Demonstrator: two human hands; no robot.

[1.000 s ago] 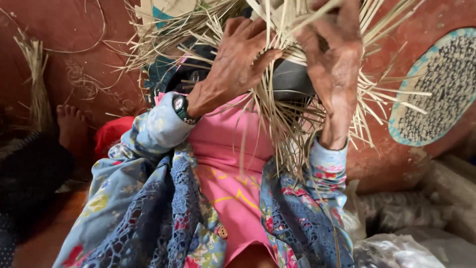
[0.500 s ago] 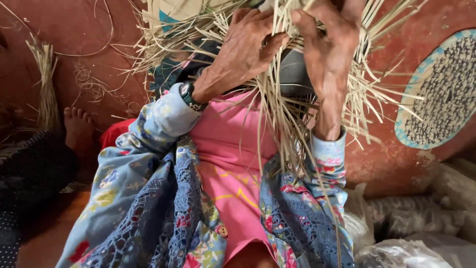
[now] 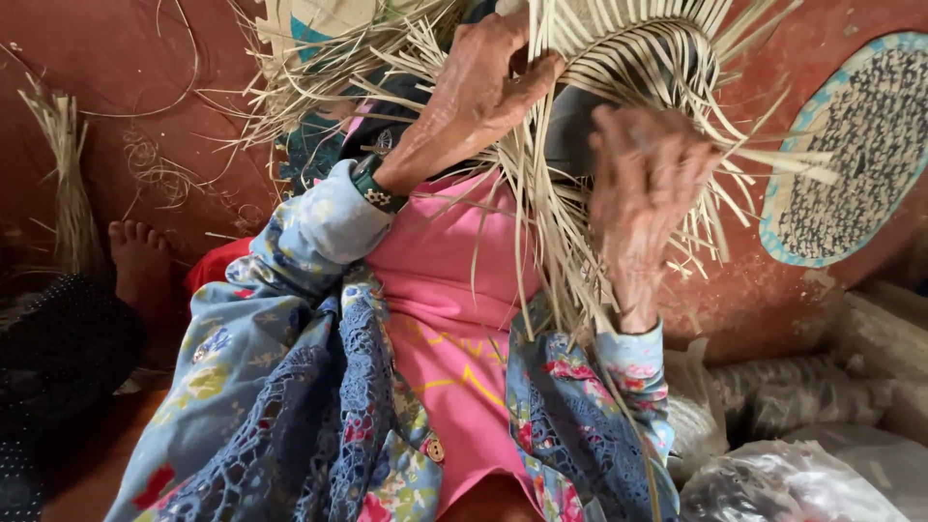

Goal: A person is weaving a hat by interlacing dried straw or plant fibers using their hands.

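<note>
Head view looks down on a half-woven piece of pale straw [image 3: 619, 58] held up over the lap, its loose strips fanning out and hanging down between the arms. The left hand [image 3: 478, 92] pinches the woven edge between thumb and fingers, while the right hand [image 3: 643, 193] closes around the hanging strips (how tightly, I cannot tell). Round about lie a red floor [image 3: 97, 58], a straw bundle [image 3: 70, 184], a bare foot [image 3: 140, 261], a round blue-rimmed mat [image 3: 851, 145] and clear plastic bags [image 3: 793, 478].
</note>
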